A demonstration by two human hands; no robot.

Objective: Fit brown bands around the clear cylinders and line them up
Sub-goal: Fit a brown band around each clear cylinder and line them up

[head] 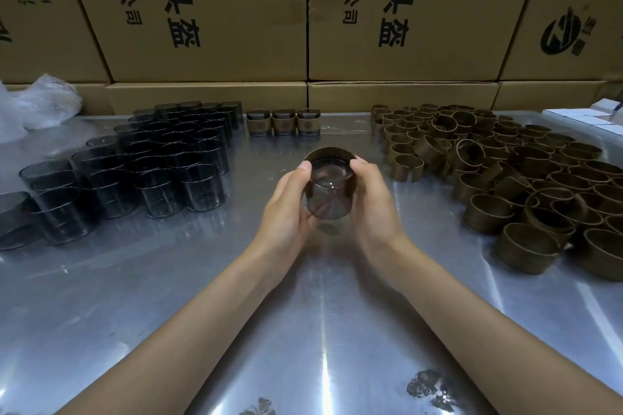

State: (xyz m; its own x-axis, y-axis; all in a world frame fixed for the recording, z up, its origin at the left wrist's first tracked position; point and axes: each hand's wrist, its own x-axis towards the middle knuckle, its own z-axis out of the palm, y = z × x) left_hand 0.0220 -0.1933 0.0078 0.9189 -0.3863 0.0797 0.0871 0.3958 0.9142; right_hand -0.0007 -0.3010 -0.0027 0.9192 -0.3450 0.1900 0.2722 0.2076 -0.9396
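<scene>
Reflective steel worktable (135,296): left hand (286,209) and right hand (371,202) grip clear smoky cylinder (325,192), brown split band (328,153) part-fitted; probably slippery, fragile; hold sidewalls.

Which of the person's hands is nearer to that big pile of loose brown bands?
The right hand. It grips the cylinder on the side facing the pile of brown bands; the left hand grips the far side, toward the bare cylinders.

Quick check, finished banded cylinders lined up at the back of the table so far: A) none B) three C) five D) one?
B: three banded cylinders stand side by side at the back of the table, between the bare cylinders and the loose bands; a fourth is in both hands.
</scene>
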